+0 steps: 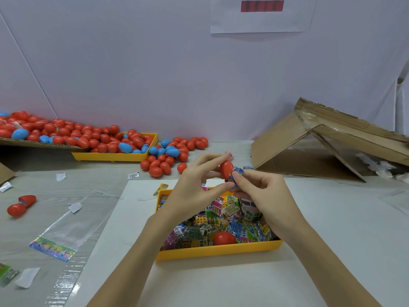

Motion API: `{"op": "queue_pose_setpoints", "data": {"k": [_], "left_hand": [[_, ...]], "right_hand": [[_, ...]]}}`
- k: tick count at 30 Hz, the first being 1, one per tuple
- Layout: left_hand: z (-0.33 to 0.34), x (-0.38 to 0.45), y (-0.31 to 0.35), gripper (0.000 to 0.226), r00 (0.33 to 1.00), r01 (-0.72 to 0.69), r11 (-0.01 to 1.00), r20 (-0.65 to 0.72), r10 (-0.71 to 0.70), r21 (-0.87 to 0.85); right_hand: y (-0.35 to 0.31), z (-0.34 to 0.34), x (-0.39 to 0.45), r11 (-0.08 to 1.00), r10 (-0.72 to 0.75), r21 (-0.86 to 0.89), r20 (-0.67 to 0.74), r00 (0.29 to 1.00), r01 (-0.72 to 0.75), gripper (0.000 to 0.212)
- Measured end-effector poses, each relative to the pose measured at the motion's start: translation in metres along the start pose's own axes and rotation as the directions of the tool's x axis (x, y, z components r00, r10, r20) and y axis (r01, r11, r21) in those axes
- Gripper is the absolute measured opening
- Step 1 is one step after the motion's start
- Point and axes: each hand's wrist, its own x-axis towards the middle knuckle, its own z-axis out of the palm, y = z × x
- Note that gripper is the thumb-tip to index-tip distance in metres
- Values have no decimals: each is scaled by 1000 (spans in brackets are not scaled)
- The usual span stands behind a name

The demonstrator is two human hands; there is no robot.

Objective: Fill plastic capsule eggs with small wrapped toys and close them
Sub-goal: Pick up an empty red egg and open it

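Above yellow tray (218, 250) of wrapped toys (223, 224): L hand (194, 191) fingers grip red egg half (226, 169); R hand (263, 196) fingertips pinch blue-wrapped toy (236, 173) at its opening.

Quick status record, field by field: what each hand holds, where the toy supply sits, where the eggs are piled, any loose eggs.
left hand: holds red egg half
right hand: pinches blue wrapped toy at the half's open end
toy supply: near yellow tray, full of wrapped toys, one red egg piece among them
egg piles: far yellow tray, cardboard sheet, table beside the tray
loose: opened red egg, far left
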Motion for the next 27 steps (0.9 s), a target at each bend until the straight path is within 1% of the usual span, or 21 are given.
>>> {"op": "queue_pose_setpoints", "data": {"k": [3,7,12,14,16,18,20,22,24,27], "left_hand": [[-1,0,-2,65,998,-56,995,-2,56,82],[-1,1,-3,64,994,-107,980,8,108,166],[-1,1,-4,60,988,-149,962,-6,155,227],[-1,1,-4,58,982,-176,948,-16,187,267],[0,1,-4,58,973,-212,926,-22,230,312],[1,1,-3,58,962,-248,898,-21,274,362],[1,1,-2,57,949,-283,860,-7,316,425],[2,1,-1,54,938,-310,825,10,346,472],[2,1,0,51,933,-322,809,21,359,491],[2,2,1,48,933,-323,818,15,359,476]], "right_hand": [[-2,-1,0,999,47,16,19,999,-47,15],[-2,-3,1,999,40,24,34,999,-41,18],[-1,-4,3,997,48,60,62,997,-51,20],[0,-5,4,993,67,93,92,994,-75,21],[1,-6,6,976,106,174,152,983,-132,24],[0,-9,8,921,171,306,240,955,-242,29],[-3,-13,9,822,239,429,339,910,-375,31],[-4,-15,10,705,295,517,409,864,-486,41],[-4,-15,10,600,336,576,448,829,-555,48],[-4,-13,10,493,351,602,523,776,-629,41]]}}
